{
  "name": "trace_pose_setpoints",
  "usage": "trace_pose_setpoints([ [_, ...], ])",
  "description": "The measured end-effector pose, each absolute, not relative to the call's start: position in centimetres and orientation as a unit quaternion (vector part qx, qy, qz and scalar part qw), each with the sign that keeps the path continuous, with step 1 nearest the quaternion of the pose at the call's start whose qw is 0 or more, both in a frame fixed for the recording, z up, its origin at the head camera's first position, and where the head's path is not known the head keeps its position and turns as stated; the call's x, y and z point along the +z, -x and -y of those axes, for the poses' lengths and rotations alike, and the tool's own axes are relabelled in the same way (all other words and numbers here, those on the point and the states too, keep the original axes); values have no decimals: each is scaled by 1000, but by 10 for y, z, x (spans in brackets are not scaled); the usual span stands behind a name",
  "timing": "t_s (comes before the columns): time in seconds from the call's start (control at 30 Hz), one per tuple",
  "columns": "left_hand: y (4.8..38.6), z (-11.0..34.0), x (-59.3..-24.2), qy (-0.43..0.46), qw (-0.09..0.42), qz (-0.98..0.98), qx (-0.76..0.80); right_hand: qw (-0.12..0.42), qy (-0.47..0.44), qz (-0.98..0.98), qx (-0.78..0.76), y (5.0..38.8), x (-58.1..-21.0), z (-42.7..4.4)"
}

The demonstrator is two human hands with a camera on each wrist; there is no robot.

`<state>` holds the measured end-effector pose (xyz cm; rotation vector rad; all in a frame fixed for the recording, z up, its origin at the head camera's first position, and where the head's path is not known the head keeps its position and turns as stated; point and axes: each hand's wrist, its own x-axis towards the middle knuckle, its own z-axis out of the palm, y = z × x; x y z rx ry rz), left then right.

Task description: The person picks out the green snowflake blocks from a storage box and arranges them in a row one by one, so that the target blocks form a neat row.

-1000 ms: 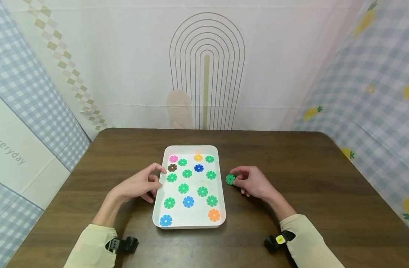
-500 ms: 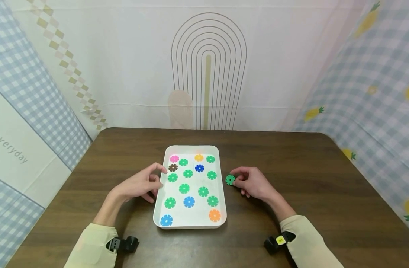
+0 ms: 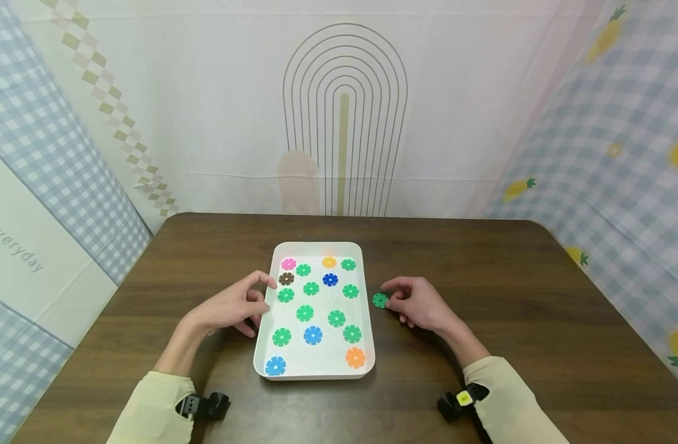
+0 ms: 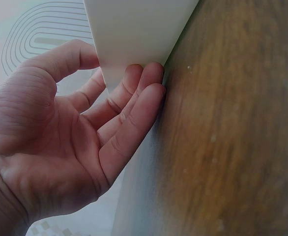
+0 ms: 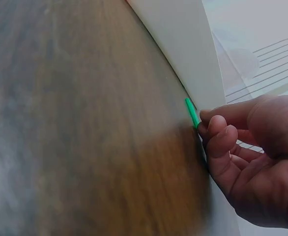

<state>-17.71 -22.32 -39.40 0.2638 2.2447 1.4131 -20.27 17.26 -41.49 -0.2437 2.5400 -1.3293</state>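
In the head view, a white tray holds several notched discs, mostly green, with a few in blue, pink, brown, yellow and orange. At its left rim is my left hand, thumb and index finger on the edge; in the left wrist view, other fingertips press the outer wall. Just outside the right wall, my right hand pinches the edge of a green notched disc. The right wrist view shows that disc edge-on, low by the tabletop, its near end hidden at the fingertips.
The brown wooden table extends on both sides of the tray. A patterned white cloth hangs behind it. Black wrist cameras sit at both cuffs.
The green disc at my right hand has tipped lower and flatter toward the table, shifting slightly left. Both hands and the tray stay about where they were.
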Motion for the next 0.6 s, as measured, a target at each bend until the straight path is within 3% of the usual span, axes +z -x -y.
trace_pose_setpoints([
  [0.33,178,223,-394,-96,235,-817,517,120,104,-869,-469,191,-386,-163],
  [0.6,178,223,-396,-93,234,-816,520,148,135,-855,-479,177,-375,-150],
])
